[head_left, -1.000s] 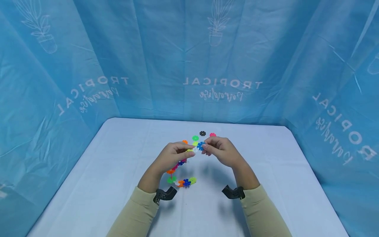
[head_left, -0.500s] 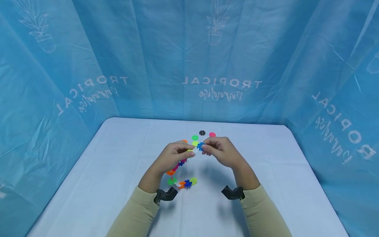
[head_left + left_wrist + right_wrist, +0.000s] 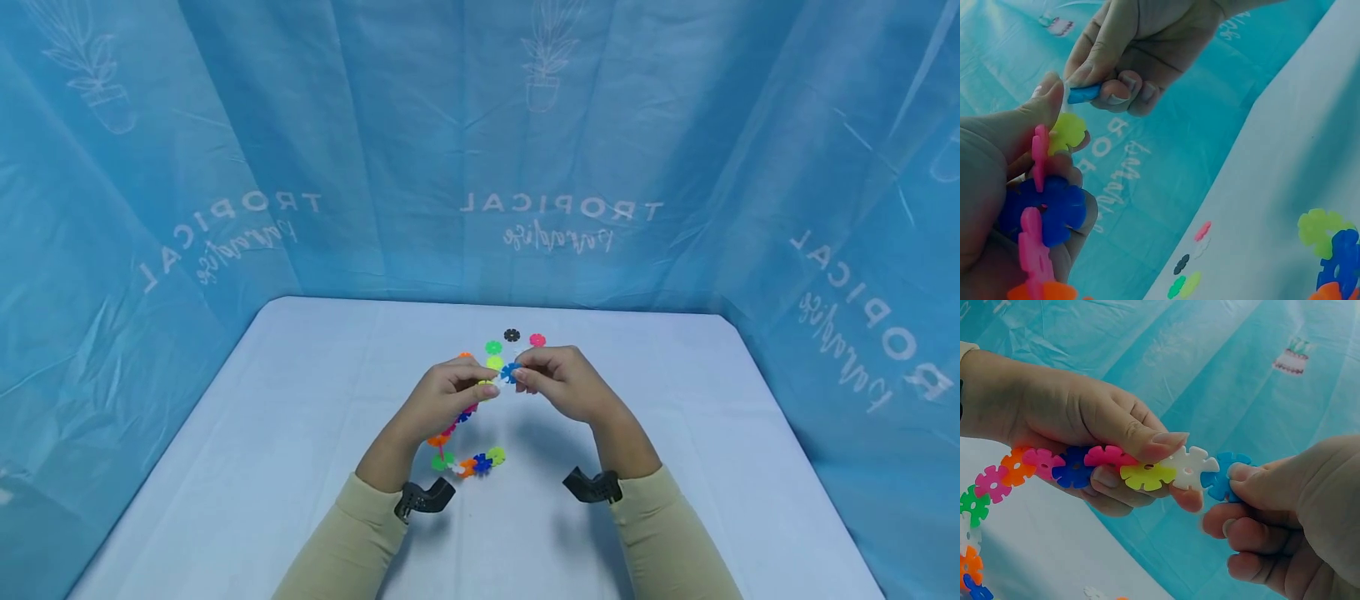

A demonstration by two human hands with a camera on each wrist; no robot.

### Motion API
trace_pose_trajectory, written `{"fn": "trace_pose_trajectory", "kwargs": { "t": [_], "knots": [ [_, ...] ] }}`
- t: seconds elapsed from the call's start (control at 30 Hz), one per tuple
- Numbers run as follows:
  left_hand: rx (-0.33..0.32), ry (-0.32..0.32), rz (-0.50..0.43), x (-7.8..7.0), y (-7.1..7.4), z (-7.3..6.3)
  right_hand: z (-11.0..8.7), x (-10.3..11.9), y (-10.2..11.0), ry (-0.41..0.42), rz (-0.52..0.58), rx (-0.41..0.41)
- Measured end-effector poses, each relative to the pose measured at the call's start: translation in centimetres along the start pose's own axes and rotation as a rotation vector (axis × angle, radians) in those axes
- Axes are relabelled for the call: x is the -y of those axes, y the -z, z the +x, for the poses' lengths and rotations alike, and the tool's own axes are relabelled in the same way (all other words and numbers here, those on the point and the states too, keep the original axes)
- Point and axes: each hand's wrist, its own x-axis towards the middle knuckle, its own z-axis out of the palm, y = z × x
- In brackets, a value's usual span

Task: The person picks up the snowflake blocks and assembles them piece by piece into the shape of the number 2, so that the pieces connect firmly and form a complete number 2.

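A chain of notched plastic snowflake discs hangs from my left hand [image 3: 442, 396], whose thumb and fingers pinch it near its upper end, at the yellow disc [image 3: 1147, 479] and white disc [image 3: 1190, 467]. Between thumb and fingers of my right hand [image 3: 566, 383] is a light blue snowflake disc [image 3: 1226, 464]. Its notched edge meets and overlaps the white one. Pink, dark blue [image 3: 1074, 475] and orange discs run back under the left palm. The chain's lower part curves down past green to a dark blue disc [image 3: 482, 463] and a lime disc [image 3: 496, 455].
Loose snowflake discs lie on the white-covered table [image 3: 337, 375] beyond the hands: black [image 3: 512, 335], pink [image 3: 537, 340], green [image 3: 493, 347], yellow [image 3: 495, 362] and orange [image 3: 466, 356]. A blue printed curtain [image 3: 420, 150] stands around the back and sides.
My left hand has shifted slightly to the right, and the hanging end of the chain has swung a little right with it. The right hand stays nearly still with the light blue disc.
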Motion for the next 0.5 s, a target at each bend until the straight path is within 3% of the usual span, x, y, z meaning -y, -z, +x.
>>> {"fn": "trace_pose_trajectory", "kwargs": {
  "t": [0.5],
  "knots": [
    [-0.025,-0.003,-0.018,0.11,-0.08,-0.01,-0.01,-0.3,-0.77,0.031,0.05,-0.037]
  ]
}}
